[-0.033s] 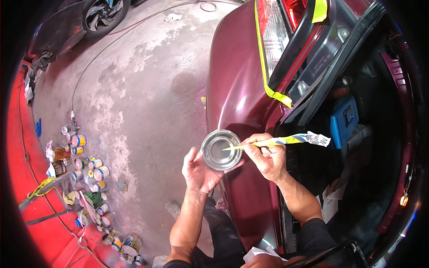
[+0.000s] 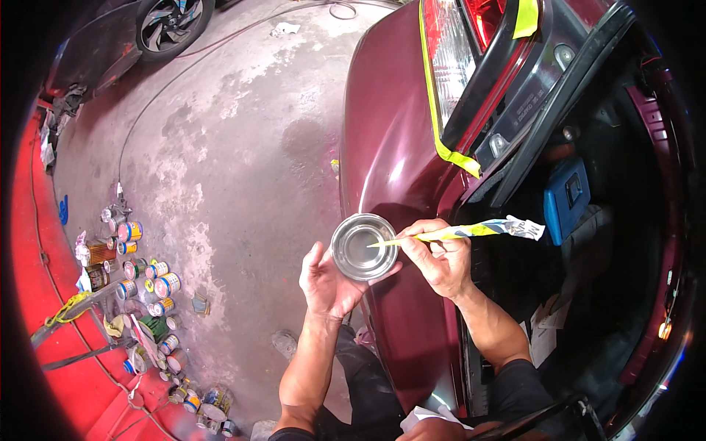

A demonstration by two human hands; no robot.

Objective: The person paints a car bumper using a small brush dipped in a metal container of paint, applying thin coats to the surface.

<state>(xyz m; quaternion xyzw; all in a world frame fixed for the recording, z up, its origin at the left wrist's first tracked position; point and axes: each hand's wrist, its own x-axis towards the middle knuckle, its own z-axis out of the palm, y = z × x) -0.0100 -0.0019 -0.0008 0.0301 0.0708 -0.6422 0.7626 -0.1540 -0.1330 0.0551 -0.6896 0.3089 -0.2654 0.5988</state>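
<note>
My left hand (image 2: pixel 331 285) cradles a round, clear-looking cup (image 2: pixel 339 266) from below and the side, thumb raised at its left. Little can be made out inside the cup besides a greyish bottom. My right hand (image 2: pixel 440 263) pinches a thin stick (image 2: pixel 465 231) wrapped in yellow and dark-patterned tape, with crumpled white paper at its outer end. Its narrow yellow tip reaches over the rim into the cup's mouth; whether it touches the bottom is unclear. Both hands are above the corner of a dark red car body (image 2: pixel 401 110).
Yellow masking tape (image 2: pixel 460 159) edges the tail light (image 2: pixel 448 66). An open trunk at right holds a blue case (image 2: pixel 567 198). Several paint cans (image 2: pixel 168 284) crowd the floor at left beside a red panel (image 2: pixel 66 353). A hose (image 2: pixel 140 117) crosses the concrete.
The paper end of the stick has turned slightly. Both hands and the cup stay in place.
</note>
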